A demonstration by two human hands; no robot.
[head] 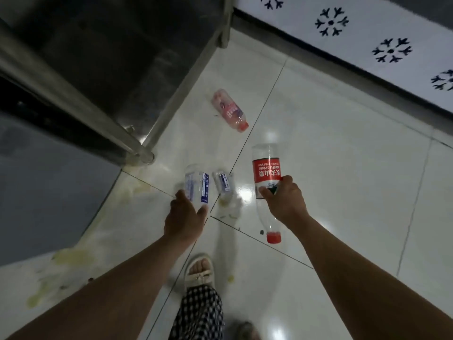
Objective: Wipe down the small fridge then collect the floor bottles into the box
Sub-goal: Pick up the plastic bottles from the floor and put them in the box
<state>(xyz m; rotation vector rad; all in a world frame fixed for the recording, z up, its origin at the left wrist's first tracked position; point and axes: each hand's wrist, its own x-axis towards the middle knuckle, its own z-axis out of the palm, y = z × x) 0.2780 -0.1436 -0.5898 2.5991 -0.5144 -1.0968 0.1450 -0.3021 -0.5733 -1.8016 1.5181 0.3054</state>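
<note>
My right hand (284, 200) grips a clear bottle with a red label (266, 173), its red cap pointing toward me, held above the white tiled floor. My left hand (185, 214) curls its fingers and thumb round a clear bottle with a blue and white label (196, 184). A second, smaller blue-labelled bottle (223, 183) lies on the floor just right of it. Farther off, a pink bottle with a red cap (230, 110) lies on the tiles. No box and no fridge are in view.
A stainless steel table with a lower shelf (117, 60) and a round leg (144, 155) stands at the left. A white wall with black snowflake patterns (367, 38) runs along the right. Yellowish stains (73, 256) mark the floor. My sandalled foot (199, 271) is below.
</note>
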